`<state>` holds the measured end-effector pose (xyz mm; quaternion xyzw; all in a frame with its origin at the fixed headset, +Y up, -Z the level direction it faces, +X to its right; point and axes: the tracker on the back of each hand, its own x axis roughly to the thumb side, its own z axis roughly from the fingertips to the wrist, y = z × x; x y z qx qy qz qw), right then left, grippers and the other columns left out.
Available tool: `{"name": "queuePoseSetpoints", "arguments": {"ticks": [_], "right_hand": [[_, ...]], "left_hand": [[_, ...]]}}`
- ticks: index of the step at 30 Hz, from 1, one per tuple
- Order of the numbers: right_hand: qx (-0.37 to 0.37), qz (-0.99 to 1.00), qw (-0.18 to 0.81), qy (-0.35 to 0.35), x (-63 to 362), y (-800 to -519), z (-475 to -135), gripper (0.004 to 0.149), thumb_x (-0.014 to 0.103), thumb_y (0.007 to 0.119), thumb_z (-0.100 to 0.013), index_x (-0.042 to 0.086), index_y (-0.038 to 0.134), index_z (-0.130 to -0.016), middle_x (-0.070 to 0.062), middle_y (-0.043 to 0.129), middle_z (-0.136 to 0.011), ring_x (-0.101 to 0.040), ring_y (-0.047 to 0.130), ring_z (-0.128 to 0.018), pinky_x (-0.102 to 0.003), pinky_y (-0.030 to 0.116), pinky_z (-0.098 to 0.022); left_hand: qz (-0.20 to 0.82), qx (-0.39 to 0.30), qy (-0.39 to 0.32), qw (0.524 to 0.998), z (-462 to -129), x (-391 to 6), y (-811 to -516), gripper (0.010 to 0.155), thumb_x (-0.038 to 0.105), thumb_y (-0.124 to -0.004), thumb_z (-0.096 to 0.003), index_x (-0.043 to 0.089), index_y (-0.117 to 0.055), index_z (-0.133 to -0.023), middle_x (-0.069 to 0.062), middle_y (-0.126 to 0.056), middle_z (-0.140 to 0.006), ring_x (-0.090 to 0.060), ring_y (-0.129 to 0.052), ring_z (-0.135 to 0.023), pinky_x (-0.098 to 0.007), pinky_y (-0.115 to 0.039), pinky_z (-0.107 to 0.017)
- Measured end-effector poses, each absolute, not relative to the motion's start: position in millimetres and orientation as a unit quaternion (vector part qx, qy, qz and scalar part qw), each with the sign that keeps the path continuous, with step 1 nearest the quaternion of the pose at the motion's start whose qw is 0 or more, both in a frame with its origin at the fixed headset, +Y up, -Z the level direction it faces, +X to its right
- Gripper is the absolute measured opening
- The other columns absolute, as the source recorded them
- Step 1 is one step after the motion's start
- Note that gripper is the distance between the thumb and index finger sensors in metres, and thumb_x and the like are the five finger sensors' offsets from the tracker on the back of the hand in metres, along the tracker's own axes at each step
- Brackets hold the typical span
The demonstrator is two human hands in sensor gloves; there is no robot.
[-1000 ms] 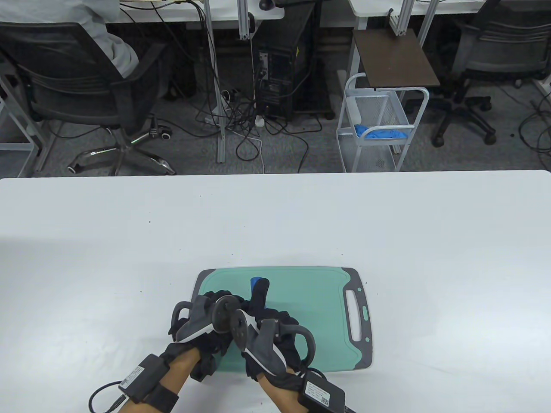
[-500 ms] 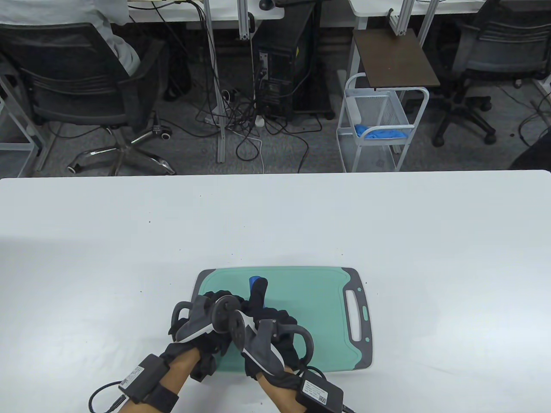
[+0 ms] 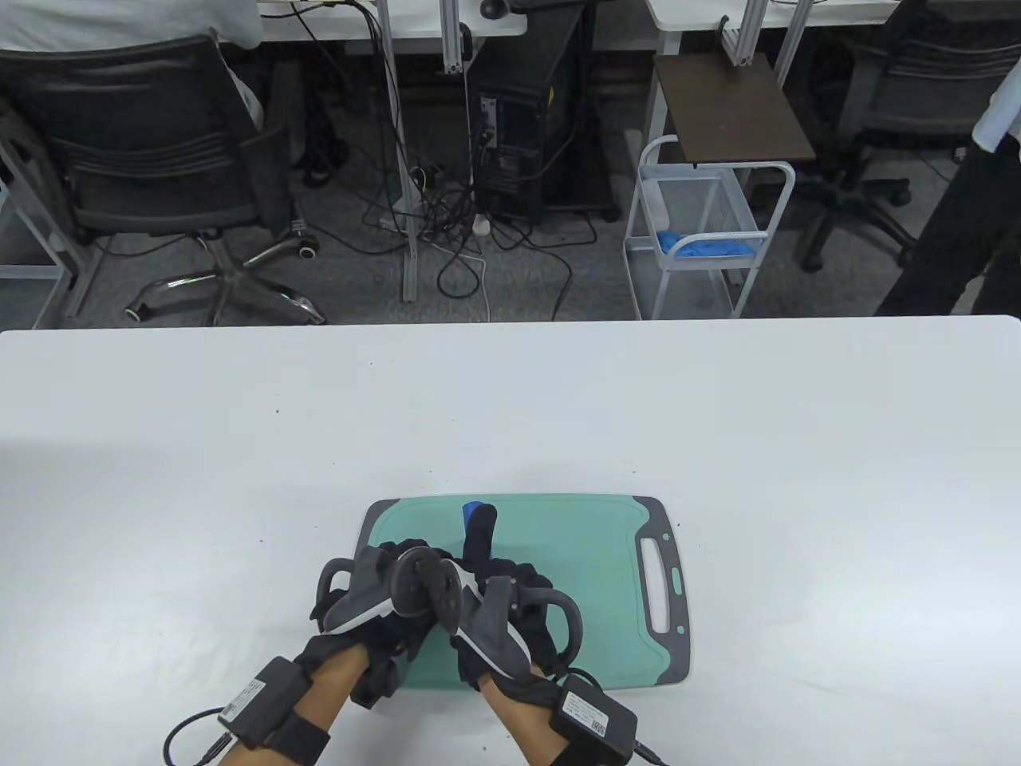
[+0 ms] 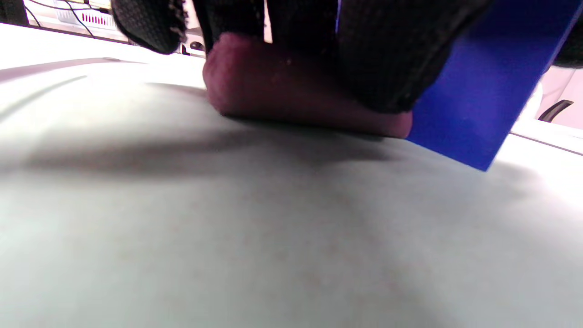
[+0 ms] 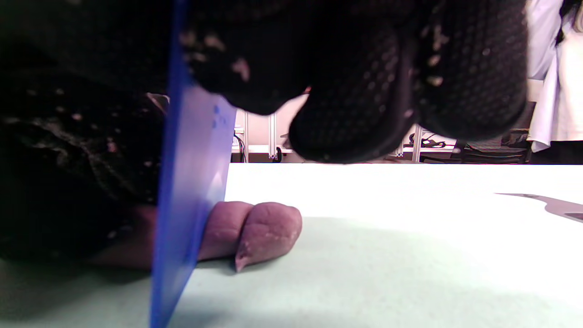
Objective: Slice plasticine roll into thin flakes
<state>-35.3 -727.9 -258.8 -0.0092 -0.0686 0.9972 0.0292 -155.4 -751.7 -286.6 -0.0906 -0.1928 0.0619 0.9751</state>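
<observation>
Slicing now: your right hand [image 3: 510, 618] grips a blue cutter [image 5: 189, 200], blade down in the plasticine roll [image 4: 291, 98].
Left hand [image 3: 375, 594]: your fingers press on the roll.
Roll location: green cutting board [image 3: 574, 550] on the white counter [image 3: 798, 479].
Cut piece [image 5: 268, 232]: leaning beside the blade.

A dull pink plasticine roll [image 4: 296, 98] lies flat on the green cutting board [image 3: 574, 542]. A thin blue blade [image 5: 189, 196] stands upright across it, one cut flake [image 5: 268, 232] leaning beside.
</observation>
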Motion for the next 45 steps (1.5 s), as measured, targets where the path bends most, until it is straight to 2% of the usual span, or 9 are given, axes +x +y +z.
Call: {"name": "queuePoseSetpoints", "arguments": {"ticks": [3, 7, 15, 19, 30, 45], "right_hand": [[-0.009, 0.997, 0.031, -0.063, -35.2, -727.5, -257.8, 0.082, 0.043, 0.084, -0.045, 0.016, 0.035, -0.106, -0.001, 0.094, -0.034, -0.028, 0.102, -0.033, -0.055, 0.087, -0.035], [-0.002, 0.998, 0.022, -0.052, -36.3, -720.4, -250.9, 0.083, 0.043, 0.083, -0.045, 0.016, 0.034, -0.106, -0.001, 0.094, -0.035, -0.027, 0.102, -0.033, -0.054, 0.087, -0.036], [0.002, 0.998, 0.037, -0.04, -31.4, -715.0, -239.0, 0.083, 0.042, 0.084, -0.045, 0.016, 0.035, -0.106, -0.001, 0.095, -0.035, -0.028, 0.102, -0.035, -0.055, 0.086, -0.037], [-0.002, 0.998, 0.052, -0.046, -26.6, -708.5, -237.3, 0.082, 0.042, 0.084, -0.045, 0.015, 0.036, -0.106, -0.002, 0.095, -0.035, -0.028, 0.102, -0.035, -0.055, 0.086, -0.037], [0.006, 0.996, 0.072, -0.061, -26.5, -690.2, -226.3, 0.082, 0.042, 0.084, -0.045, 0.015, 0.037, -0.106, -0.002, 0.095, -0.035, -0.029, 0.102, -0.035, -0.055, 0.086, -0.037], [0.014, 0.998, 0.058, -0.032, -33.0, -699.3, -226.6, 0.082, 0.042, 0.084, -0.045, 0.015, 0.037, -0.106, -0.002, 0.095, -0.035, -0.029, 0.102, -0.035, -0.055, 0.086, -0.037]], "left_hand": [[0.052, -0.094, -0.191, 0.976, -286.3, -156.1, -750.4, 0.053, 0.043, -0.087, -0.0363, 0.047, -0.079, -0.088, 0.015, -0.084, -0.101, -0.029, -0.079, -0.102, -0.058, -0.065, -0.075], [0.057, -0.092, -0.188, 0.976, -287.5, -156.9, -750.6, 0.053, 0.042, -0.088, -0.0355, 0.047, -0.08, -0.088, 0.014, -0.087, -0.097, -0.029, -0.081, -0.1, -0.058, -0.065, -0.075], [0.053, -0.072, -0.185, 0.979, -287.3, -158.5, -749.8, 0.058, 0.043, -0.092, -0.0329, 0.049, -0.075, -0.088, 0.019, -0.091, -0.094, -0.026, -0.084, -0.099, -0.056, -0.066, -0.075], [0.061, -0.07, -0.179, 0.98, -288.6, -160.9, -749.3, 0.062, 0.044, -0.093, -0.0316, 0.046, -0.073, -0.09, 0.021, -0.093, -0.091, -0.025, -0.085, -0.098, -0.056, -0.067, -0.075], [0.06, -0.07, -0.168, 0.981, -290.3, -165.4, -749.2, 0.058, 0.048, -0.092, -0.0304, 0.04, -0.079, -0.087, 0.016, -0.092, -0.092, -0.029, -0.084, -0.099, -0.057, -0.067, -0.074], [0.068, -0.07, -0.165, 0.982, -291.7, -167.3, -749.2, 0.052, 0.049, -0.093, -0.0308, 0.042, -0.085, -0.082, 0.015, -0.094, -0.09, -0.028, -0.085, -0.098, -0.057, -0.067, -0.074]]}}
